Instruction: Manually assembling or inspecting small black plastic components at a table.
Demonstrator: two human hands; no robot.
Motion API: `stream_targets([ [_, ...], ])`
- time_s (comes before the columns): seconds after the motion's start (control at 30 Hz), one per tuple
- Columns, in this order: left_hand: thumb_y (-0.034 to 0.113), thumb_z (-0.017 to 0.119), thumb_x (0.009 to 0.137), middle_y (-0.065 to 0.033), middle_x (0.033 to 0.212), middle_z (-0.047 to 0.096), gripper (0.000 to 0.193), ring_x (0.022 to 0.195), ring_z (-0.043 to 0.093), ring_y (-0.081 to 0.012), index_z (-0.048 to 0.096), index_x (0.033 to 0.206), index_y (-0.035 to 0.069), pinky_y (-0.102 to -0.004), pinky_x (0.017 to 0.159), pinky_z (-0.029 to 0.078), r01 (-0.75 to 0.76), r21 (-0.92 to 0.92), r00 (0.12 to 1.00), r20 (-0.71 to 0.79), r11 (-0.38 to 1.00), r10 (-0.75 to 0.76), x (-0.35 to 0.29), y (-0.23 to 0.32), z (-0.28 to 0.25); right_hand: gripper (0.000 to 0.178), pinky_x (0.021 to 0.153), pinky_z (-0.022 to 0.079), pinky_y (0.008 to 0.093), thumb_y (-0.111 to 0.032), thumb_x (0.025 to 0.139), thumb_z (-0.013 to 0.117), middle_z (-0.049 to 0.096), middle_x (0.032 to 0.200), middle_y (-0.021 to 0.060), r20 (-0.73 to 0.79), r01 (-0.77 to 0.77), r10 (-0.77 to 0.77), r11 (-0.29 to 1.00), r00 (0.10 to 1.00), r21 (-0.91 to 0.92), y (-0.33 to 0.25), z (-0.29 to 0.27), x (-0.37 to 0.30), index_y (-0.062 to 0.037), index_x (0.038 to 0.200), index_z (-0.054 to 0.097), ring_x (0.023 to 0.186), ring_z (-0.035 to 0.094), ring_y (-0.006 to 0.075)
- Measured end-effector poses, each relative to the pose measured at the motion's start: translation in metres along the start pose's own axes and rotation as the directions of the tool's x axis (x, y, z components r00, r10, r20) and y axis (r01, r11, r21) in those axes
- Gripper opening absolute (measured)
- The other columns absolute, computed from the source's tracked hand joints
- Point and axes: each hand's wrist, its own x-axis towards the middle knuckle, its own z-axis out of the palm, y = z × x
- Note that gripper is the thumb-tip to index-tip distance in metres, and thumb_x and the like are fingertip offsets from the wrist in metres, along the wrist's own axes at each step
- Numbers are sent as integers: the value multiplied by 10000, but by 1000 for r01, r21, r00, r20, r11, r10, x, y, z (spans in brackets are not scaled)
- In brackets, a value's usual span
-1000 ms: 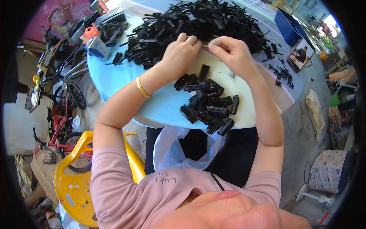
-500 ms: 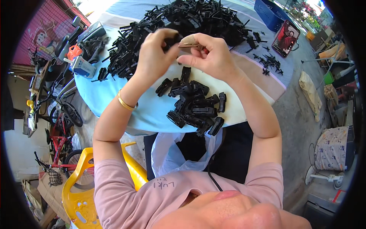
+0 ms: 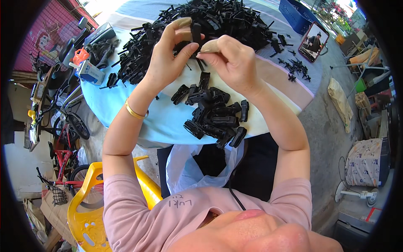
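My left hand is closed on a black plastic piece, held upright between thumb and fingers over the table. Beside it, my right hand pinches with thumb and forefinger close to that piece; what sits in the pinch is too small to make out. Beige covers wrap some fingertips on both hands. Below them lies a small heap of black plastic parts, chunky and clip-like. Beyond my hands spreads a large pile of thin black plastic parts.
Small black cross-shaped pieces lie on the right of the cloth-covered table. A phone leans by a blue basket. At left are a small box and dark gloves. A white plastic bag hangs at the front edge.
My left fingers have lifted and extended upward, bringing the black piece into plain sight. My right hand has turned, its fingers curling into a pinch. The phone's picture differs.
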Motion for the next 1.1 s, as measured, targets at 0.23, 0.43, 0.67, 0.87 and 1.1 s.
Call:
stream_targets([
  [0.23,2,672,728,-140,1087,567,756,1007,549,-189,248,1354,34,-300,853,442,46,-152,998,42,987,-40,-5,11,8,119,549,485,230,-17,729,677,600,728,69,-92,79,-75,996,993,48,2,-7,2,9,763,566,612,597,142],
  [0.43,9,677,736,-137,1128,541,706,986,554,-165,298,1332,3,-281,844,459,245,-365,965,186,898,-187,-5,11,-4,108,542,480,235,-29,744,670,611,712,64,-33,119,-115,984,993,131,-5,-1,1,-2,752,565,616,596,126],
  [0.67,-41,548,825,-133,1216,488,584,1021,527,-166,278,1342,5,-289,869,438,148,-140,981,143,979,-127,-14,18,9,181,587,464,183,-124,764,693,626,729,24,52,-451,466,814,883,366,-1,4,-6,3,845,593,659,570,47],
  [0.87,-20,547,833,-127,1054,542,490,873,566,-148,286,1246,15,-262,768,471,224,-440,974,73,870,-214,-13,17,9,144,622,457,174,-123,830,617,615,780,27,202,-637,615,657,762,404,1,-4,0,-1,898,581,704,568,44],
  [1.1,-32,543,825,-73,981,549,312,864,547,-119,412,1099,39,-252,767,463,342,-461,939,140,819,-314,-15,16,5,140,613,465,191,-124,863,564,614,774,33,240,-548,497,794,834,262,-3,6,-8,9,902,564,702,588,76],
])
